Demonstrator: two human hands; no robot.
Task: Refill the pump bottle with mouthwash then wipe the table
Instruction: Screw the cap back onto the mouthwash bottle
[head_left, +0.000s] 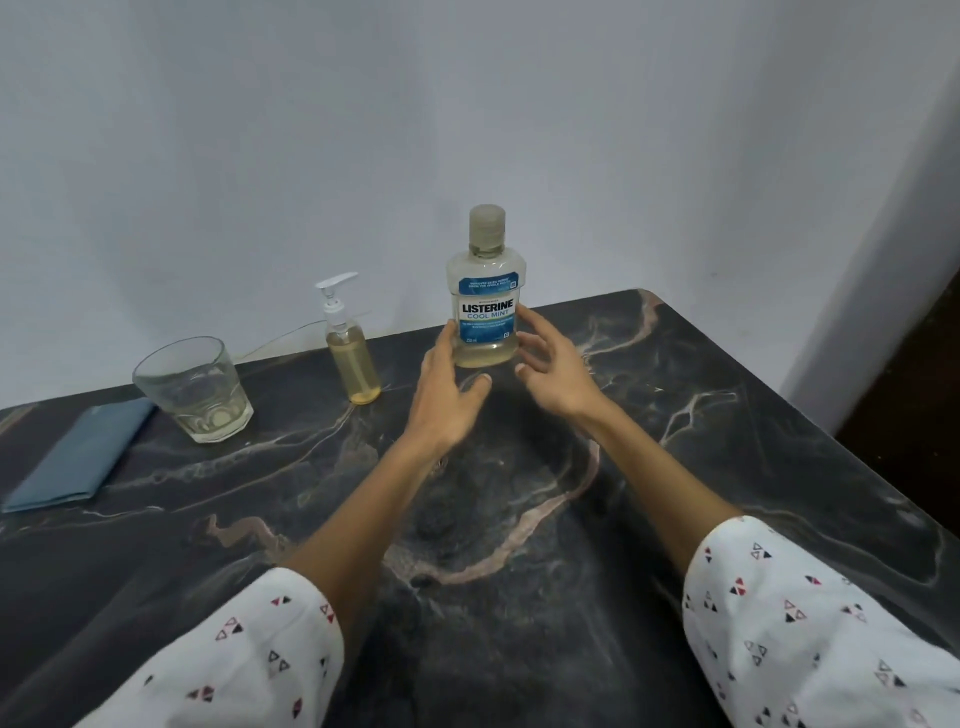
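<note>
Table (727, 415) not yet wiped, judging by folded cloth (78, 457) lying at far left. Mouthwash bottle (485, 291) standing capped, centre back. Pump bottle (353, 358) waiting left of it, pump on. Left hand (447, 400), right hand (556, 374) flanking mouthwash bottle, fingers spread, gripping nothing. Refill seems not started.

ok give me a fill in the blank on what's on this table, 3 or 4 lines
1. The cap on the mouthwash bottle is ____.
2. The pump bottle stands between the mouthwash bottle and the ____.
3. The folded cloth is ____ in colour.
4. The left hand and right hand reach for the ____ bottle.

Missing words: on; glass; blue; mouthwash
</note>
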